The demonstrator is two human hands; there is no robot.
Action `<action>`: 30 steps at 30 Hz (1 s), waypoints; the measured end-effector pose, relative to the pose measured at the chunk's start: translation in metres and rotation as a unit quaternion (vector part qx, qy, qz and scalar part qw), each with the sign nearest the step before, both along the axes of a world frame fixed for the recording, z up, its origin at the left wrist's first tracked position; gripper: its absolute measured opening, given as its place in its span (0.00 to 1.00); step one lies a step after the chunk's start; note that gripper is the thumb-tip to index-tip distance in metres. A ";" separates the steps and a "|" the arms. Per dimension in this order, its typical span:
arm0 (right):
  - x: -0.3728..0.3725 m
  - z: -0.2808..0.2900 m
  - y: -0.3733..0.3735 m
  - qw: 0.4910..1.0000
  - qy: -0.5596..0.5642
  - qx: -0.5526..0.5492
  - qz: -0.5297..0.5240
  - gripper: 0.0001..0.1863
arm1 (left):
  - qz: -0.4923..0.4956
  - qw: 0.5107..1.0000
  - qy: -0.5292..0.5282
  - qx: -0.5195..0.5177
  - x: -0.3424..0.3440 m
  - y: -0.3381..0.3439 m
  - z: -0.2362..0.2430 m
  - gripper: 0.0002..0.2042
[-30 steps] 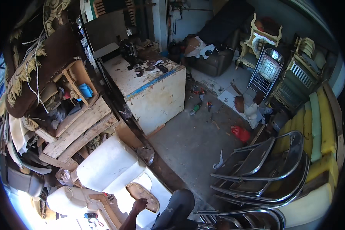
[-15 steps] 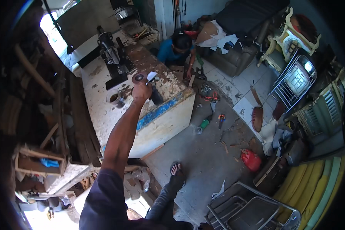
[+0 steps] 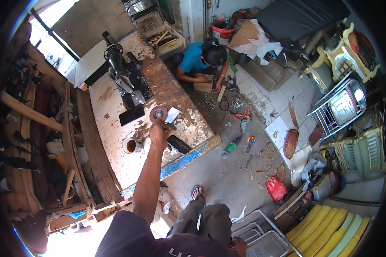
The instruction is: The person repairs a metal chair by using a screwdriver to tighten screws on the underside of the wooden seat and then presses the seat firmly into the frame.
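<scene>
My left arm reaches over the worn workbench (image 3: 111,98). My left hand (image 3: 157,133) is closed, its fingers at the lower edge of a round, reddish-brown abrasive disc (image 3: 158,113). Just right of the disc lies a piece of white paper (image 3: 172,115). A black oblong case (image 3: 179,144) rests beside my wrist, near the blue-edged front of the bench. To the left stand a cup of dark liquid (image 3: 129,145) and a flat black phone (image 3: 131,115). My right hand (image 3: 239,246) is low by my leg, next to a metal-framed chair; its fingers are not clear.
A sewing machine (image 3: 118,64) stands on the bench. Beyond it, a person in blue (image 3: 197,60) crouches over a wooden box (image 3: 203,83). A green angle grinder (image 3: 231,146), pliers (image 3: 250,141) and a red bag (image 3: 276,189) lie on the floor. Metal chairs (image 3: 341,105) stand right.
My view has shifted, so the bench sits lower in it. My left hand stays closed at the disc. The crouching person and box show more fully, and my right hand shows more.
</scene>
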State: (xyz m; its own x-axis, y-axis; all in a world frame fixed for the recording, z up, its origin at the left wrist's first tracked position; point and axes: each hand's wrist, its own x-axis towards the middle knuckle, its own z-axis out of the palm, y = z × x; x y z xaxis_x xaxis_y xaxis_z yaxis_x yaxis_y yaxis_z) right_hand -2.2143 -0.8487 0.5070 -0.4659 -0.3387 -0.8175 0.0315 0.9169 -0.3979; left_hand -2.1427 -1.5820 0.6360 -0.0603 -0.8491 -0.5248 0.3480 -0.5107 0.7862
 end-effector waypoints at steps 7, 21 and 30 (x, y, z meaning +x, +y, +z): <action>-0.111 0.068 -0.120 0.975 -0.093 -0.013 -0.202 0.17 | -0.134 0.837 -0.473 -0.241 -0.001 -0.038 -0.027 0.15; -0.387 0.016 -0.209 0.991 -0.077 0.005 -0.108 0.09 | -0.407 0.542 -0.696 -0.239 -0.082 -0.092 -0.043 0.15; -0.346 0.039 -0.346 0.961 -0.116 -0.084 0.237 0.11 | -0.154 0.901 -0.394 -0.091 -0.061 0.238 0.016 0.12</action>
